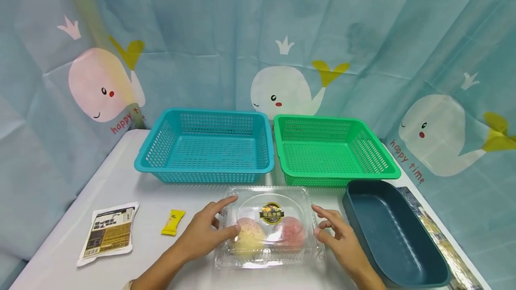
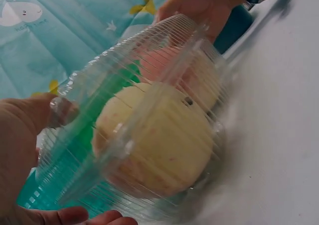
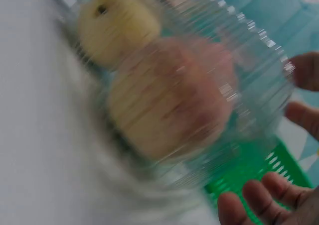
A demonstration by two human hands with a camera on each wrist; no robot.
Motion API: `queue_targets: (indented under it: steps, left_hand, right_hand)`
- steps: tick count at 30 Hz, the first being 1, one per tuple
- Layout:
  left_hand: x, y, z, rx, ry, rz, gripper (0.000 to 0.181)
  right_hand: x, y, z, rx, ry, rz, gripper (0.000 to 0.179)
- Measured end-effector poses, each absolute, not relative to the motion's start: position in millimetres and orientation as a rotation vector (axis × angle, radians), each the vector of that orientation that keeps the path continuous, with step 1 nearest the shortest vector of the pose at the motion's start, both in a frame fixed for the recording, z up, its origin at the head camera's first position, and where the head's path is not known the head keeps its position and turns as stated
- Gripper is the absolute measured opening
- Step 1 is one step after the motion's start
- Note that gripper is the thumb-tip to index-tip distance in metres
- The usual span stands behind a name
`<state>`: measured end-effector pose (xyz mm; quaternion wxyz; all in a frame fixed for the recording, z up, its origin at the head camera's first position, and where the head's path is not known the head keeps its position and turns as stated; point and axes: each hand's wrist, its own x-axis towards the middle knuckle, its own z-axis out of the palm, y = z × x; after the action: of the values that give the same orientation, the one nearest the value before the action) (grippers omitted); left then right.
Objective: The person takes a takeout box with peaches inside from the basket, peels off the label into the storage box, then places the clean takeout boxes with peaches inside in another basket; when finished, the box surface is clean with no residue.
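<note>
At lower centre, a clear box between two spread hands

Low in the middle of the frame, a clear plastic container (image 1: 269, 254) lies flat on the white worktop (image 1: 151, 218), its long side facing the person, which presumably puts both ends within equal reach. Inside, a yellowish fruit (image 1: 248, 236) and a pink fruit (image 1: 291, 232) sit side by side; the see-through lid lets them show around the label (image 1: 271, 213). Whether the lid is latched, I cannot tell.

At its left end, the left hand (image 1: 203, 232) has its grip spread, thumb against the lid and forefinger near the far corner, a hold that seems meant to steady rather than squeeze. Opposite, the right hand (image 1: 340, 234) is likewise spread, fingertips at the edge, pinching nothing.

Left of centre lies a yellow packet (image 1: 173, 222); farther left, a flat pouch (image 1: 109, 232), both apart from the hands. Behind, a blue basket (image 1: 209, 176) and a green basket (image 1: 342, 177) stand side by side, probably set back to leave working room. At lower right, a dark tray (image 1: 393, 232) stands lengthwise along the edge.
</note>
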<state>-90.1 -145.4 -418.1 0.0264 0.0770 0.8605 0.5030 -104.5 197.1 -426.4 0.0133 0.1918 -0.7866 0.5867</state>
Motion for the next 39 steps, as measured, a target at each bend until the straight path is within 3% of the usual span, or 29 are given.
queue_targets:
  steps: [5, 17, 39]
  left_hand:
    - [-93.1, -144.9, -413.0, 0.225, 2.502, 1.670, 0.068]
    - [-94.0, -145.6, -411.5, 0.158, 2.269, 1.847, 0.070]
    - [-93.7, -144.8, -412.3, 0.153, 2.163, 1.917, 0.074]
  right_hand:
    - [-107.4, 199.3, -394.8, 0.547, -2.457, 1.749, 0.050]
    - [-132.7, 177.1, -345.2, 0.744, -2.566, 1.592, 0.046]
    - [-168.4, 117.3, -360.1, 0.985, -2.902, 1.317, 0.032]
